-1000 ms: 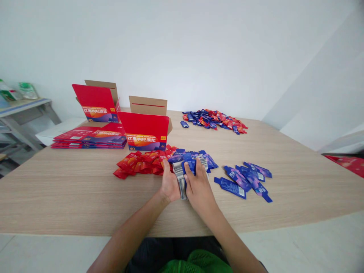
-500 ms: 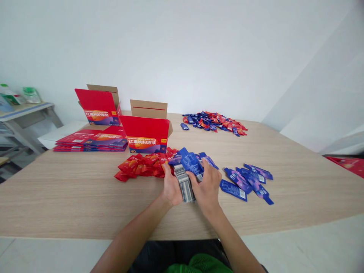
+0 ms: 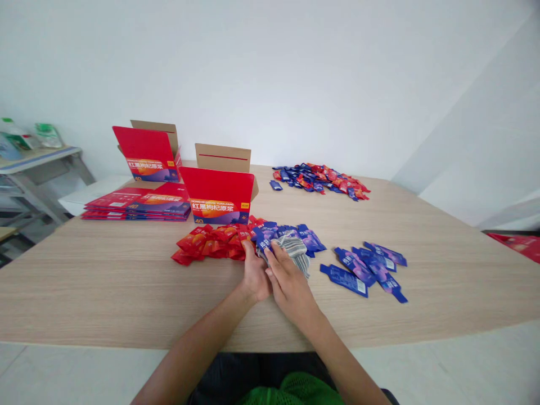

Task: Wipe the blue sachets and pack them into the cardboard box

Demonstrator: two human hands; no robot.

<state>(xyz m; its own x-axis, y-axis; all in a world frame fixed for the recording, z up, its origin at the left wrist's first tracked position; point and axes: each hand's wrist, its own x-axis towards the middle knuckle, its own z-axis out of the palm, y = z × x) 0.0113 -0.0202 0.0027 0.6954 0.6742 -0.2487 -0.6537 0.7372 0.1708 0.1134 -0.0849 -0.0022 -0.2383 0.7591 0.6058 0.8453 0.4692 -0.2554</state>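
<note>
The left hand (image 3: 254, 277) is curled against the left end of a bundle of blue sachets (image 3: 292, 247). The right hand (image 3: 289, 283) lies over the near side of the bundle, fingers pressed together on the pack. The bundle sits on the table (image 3: 105, 292) just beyond both hands, near its middle.

The hold looks shaky. The sachets are slick and only squeezed from two sides, and the right end is already fanning out past the fingers. If the pressure eases or comes unevenly, I judge the row could buckle in the middle and spill. It would then mix with the red sachets (image 3: 208, 245) touching it on the left, or slide towards the loose blue sachets (image 3: 366, 268) on the right.

The bundle stands on edge, silver seams turned up and towards the person. Its long axis runs roughly left to right, with the right end sagging nearer. Which way the individual spouts point I cannot tell.

Just beyond stands an open red box (image 3: 218, 196), to its left a stack of flat cartons (image 3: 139, 205) and a second open box (image 3: 147, 153). Farthest is a mixed pile of sachets (image 3: 321, 178).
</note>
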